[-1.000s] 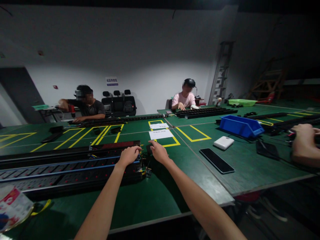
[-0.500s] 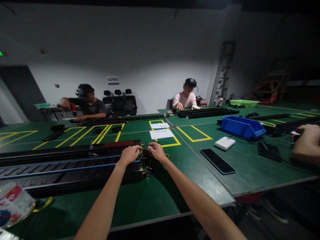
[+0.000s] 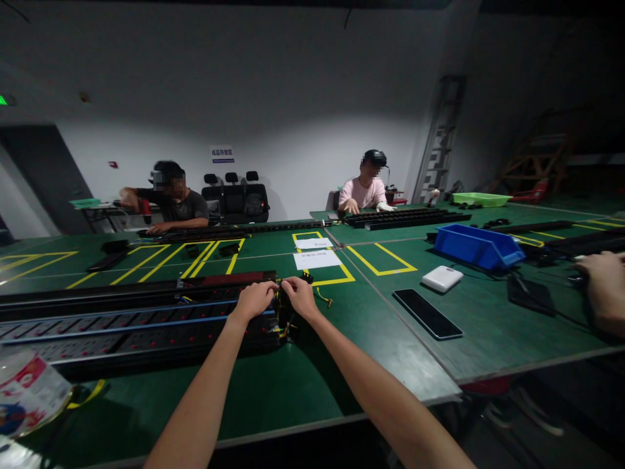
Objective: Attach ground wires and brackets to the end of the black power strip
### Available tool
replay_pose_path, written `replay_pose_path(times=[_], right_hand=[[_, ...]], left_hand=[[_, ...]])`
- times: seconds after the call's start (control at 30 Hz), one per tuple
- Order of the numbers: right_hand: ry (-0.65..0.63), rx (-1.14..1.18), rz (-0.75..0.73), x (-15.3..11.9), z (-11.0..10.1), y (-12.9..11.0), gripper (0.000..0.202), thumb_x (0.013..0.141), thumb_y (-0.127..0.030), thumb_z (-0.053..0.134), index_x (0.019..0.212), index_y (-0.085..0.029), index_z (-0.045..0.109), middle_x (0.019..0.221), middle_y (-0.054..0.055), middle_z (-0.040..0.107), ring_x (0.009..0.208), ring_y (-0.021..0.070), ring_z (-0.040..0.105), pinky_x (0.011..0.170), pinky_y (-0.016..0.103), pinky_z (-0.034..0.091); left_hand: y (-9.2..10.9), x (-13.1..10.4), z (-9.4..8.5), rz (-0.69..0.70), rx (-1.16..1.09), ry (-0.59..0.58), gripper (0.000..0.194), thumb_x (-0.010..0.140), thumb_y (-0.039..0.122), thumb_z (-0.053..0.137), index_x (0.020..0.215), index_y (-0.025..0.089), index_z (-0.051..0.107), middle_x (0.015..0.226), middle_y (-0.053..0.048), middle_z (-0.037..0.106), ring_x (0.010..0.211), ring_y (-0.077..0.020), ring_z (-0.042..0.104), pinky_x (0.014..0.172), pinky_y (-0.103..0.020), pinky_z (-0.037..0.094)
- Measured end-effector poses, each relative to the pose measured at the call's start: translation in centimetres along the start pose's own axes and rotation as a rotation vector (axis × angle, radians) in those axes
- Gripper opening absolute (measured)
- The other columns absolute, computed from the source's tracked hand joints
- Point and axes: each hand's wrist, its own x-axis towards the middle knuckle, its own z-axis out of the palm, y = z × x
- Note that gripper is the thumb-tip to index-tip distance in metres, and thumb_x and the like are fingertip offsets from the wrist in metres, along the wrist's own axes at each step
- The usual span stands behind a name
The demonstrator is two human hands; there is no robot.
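Long black rails with blue strips and red dots, a rail assembly (image 3: 146, 329), lie across the left of the green table. At their right end, my left hand (image 3: 256, 299) rests over the end edge, its fingers closed on something too small to make out. My right hand (image 3: 299, 296) is just to the right, fingertips pinched together and nearly touching those of my left hand. Thin wires (image 3: 286, 329) in black and yellow hang from the rail end below the fingers. What sits between the fingertips is hidden.
Right of my hands are a black phone (image 3: 427, 314), a white box (image 3: 442, 279) and a blue bin (image 3: 478, 247). White papers (image 3: 317, 259) lie ahead. A printed container (image 3: 32, 394) stands front left. Two people work across the table; another person's hand (image 3: 603, 286) shows far right.
My right hand has moved left, closer to my left hand and the rail end. A yellow wire now shows to its right. The far-right person's hand has shifted.
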Motion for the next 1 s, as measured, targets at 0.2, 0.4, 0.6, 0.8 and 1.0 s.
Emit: replay_pose_path(times=[0.2,0.4,0.6,0.8,1.0], right_hand=[[-0.009,0.005,0.071,0.5,0.0,2.0,0.054,0.098,-0.053,0.038,0.095,-0.013,0.075,0.079,0.006,0.071,0.073,0.0199,0.063,0.069,0.028,0.046],[-0.014,0.02,0.187,0.7,0.5,3.2,0.059,0.099,-0.057,0.034,0.1,-0.015,0.075,0.08,0.008,0.07,0.078,0.0219,0.063,0.07,0.028,0.046],[-0.041,-0.077,0.175,0.3,0.3,2.3,0.061,0.1,-0.055,0.029,0.093,-0.015,0.074,0.076,0.007,0.067,0.071,0.0204,0.061,0.068,0.027,0.043],[-0.118,-0.051,0.121,0.0,-0.1,1.7,0.061,0.099,-0.06,0.03,0.087,-0.016,0.071,0.076,0.006,0.067,0.072,0.0193,0.061,0.067,0.027,0.043],[-0.086,0.027,0.101,0.0,0.0,1.8,0.038,0.091,-0.046,0.054,0.098,-0.015,0.075,0.092,0.008,0.074,0.083,0.0206,0.066,0.076,0.028,0.047]], left_hand=[[-0.1,0.0,0.1,0.0,0.015,0.001,0.041,0.095,0.036,0.037,0.121,0.04,0.069,0.118,-0.001,0.073,0.107,-0.0274,0.068,0.093,-0.041,0.051],[-0.1,0.0,0.1,0.027,0.038,0.009,0.04,0.095,0.035,0.039,0.12,0.039,0.069,0.117,-0.002,0.073,0.106,-0.0282,0.068,0.092,-0.042,0.052],[0.2,0.1,0.1,0.067,0.096,-0.005,0.042,0.095,0.031,0.037,0.123,0.036,0.068,0.114,-0.006,0.074,0.101,-0.0302,0.07,0.09,-0.044,0.052],[0.1,0.1,0.1,0.072,0.099,-0.005,0.043,0.095,0.031,0.037,0.124,0.037,0.068,0.114,-0.007,0.074,0.101,-0.0312,0.07,0.089,-0.046,0.052],[0.1,0.1,0.1,0.065,0.094,-0.011,0.042,0.095,0.031,0.037,0.122,0.037,0.069,0.111,-0.007,0.075,0.1,-0.0308,0.07,0.089,-0.045,0.052]])
